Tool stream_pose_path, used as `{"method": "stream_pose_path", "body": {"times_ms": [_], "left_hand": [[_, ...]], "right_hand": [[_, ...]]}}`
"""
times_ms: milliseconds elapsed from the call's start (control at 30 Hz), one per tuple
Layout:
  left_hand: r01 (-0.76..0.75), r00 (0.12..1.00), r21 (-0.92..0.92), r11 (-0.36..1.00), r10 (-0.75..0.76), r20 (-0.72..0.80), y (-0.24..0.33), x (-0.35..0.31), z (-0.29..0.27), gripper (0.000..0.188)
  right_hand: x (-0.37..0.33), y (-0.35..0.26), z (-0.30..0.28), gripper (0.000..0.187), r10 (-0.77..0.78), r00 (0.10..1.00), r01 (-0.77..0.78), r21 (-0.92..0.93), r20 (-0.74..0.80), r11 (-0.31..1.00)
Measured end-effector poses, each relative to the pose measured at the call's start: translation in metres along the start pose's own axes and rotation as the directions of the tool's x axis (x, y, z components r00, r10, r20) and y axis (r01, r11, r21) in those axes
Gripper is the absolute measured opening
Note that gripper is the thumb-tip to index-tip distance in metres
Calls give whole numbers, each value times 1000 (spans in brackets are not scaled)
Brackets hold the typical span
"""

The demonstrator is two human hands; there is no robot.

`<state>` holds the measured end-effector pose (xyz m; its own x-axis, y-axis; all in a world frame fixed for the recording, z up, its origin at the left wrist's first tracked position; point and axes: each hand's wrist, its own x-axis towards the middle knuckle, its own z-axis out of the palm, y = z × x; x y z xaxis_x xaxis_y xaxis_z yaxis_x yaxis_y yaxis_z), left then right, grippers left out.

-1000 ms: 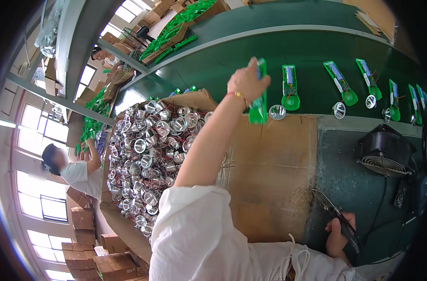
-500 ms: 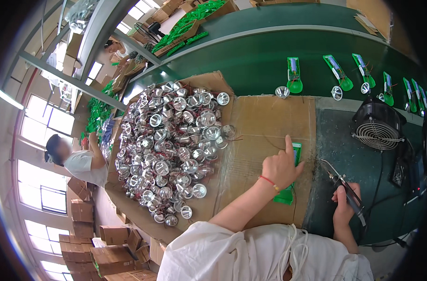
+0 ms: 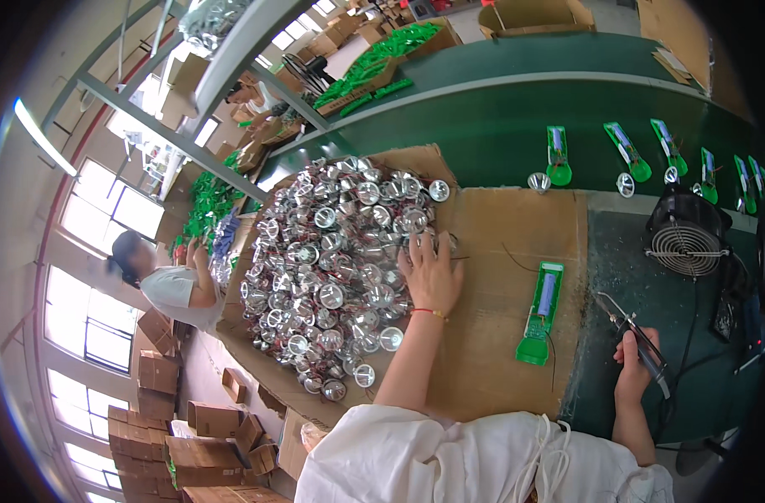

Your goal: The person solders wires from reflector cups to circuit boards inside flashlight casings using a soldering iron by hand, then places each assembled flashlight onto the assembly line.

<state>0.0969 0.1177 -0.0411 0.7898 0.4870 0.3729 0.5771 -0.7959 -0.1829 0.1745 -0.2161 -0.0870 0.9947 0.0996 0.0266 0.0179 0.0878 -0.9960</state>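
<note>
From my remote seat I have the green shell (image 3: 533, 346) lying on a flat brown cardboard sheet (image 3: 487, 369), between the 2 hands and apart from both. It is smooth, glossy plastic, a long shallow trough that flares into a broad scoop at 1 end. A smooth blue-violet cylinder (image 3: 548, 291) sits lengthwise in its narrow part, and a thin dark wire trails beside the scoop. The long axis runs away from the wearer with a slight lean to the right; the flared end points back toward the wearer and a little left.

I see the left hand (image 3: 434, 277) palm down at the right edge of a heap of reflectors (image 3: 330, 295), its fingers spread; I cannot tell whether they grip any. The reflectors are shiny, mirror-like silver cups tangled with thin red wires, heaped in a creased, matt cardboard tray (image 3: 269, 375).

I have the right hand (image 3: 632, 373) closed around the dark handle of a soldering iron (image 3: 653, 362), its slim metal tip angled away and left above the dark green desk (image 3: 617, 251). Beyond it stands a black fan (image 3: 686, 249) with a round wire grille.
</note>
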Motion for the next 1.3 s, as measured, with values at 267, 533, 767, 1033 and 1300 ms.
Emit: {"method": "stream_pose_path", "body": {"times_ms": [267, 533, 767, 1033, 1300], "left_hand": [[-65, 987, -89, 994, 51, -154, -22, -25, 40, 37], [-85, 969, -148, 985, 48, -242, -4, -48, 17, 14], [-132, 986, -176, 976, 111, -126, -2, -54, 8, 10], [-45, 982, -748, 662, 167, 89, 29, -88, -41, 13], [20, 969, -717, 697, 163, 186, 38, -95, -32, 14]], "right_hand": [[0, 1, -1, 18, 6, 1000, -6, 12, 26, 1000], [-1, -2, -1, 16, 12, 1000, -12, 5, 25, 1000], [-2, -5, 0, 16, 19, 999, -20, 16, 30, 1000], [-3, -9, -1, 17, 8, 1000, -8, 18, 26, 1000], [-4, -10, -1, 19, -24, 999, 24, 18, 45, 1000]]}}
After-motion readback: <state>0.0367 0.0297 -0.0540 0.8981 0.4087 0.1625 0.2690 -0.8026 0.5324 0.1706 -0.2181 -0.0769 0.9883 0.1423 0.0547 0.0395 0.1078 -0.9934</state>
